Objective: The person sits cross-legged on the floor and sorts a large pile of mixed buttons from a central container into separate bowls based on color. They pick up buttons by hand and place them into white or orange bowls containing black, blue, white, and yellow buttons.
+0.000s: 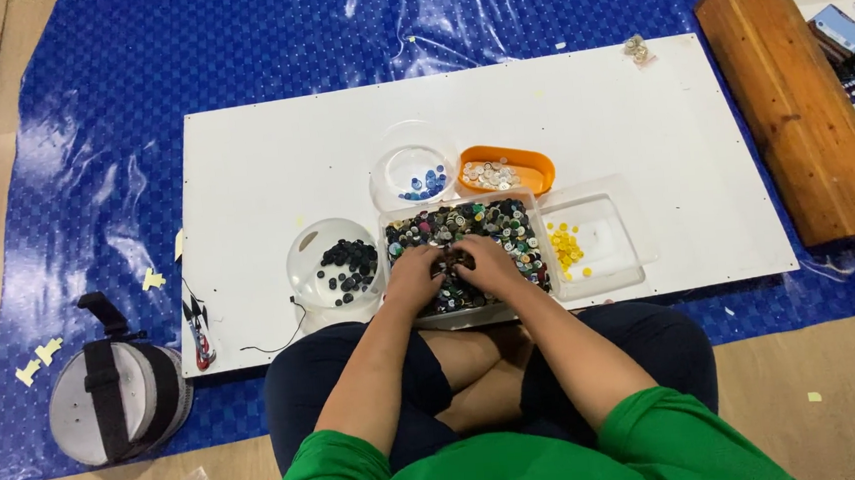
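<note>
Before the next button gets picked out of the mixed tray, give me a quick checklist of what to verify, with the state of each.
1. Both hands in the mixed button tray: ok; left hand and right hand rest on the pile.
2. A button pinched in the fingers: cannot tell, fingertips are buried.
3. Black-button bowl beside the left hand, upright: ok.
4. Blue-button bowl behind the tray: ok.
5. Orange dish holding pale buttons: ok.
6. Clear tray with yellow buttons beside the right hand: ok.
</note>
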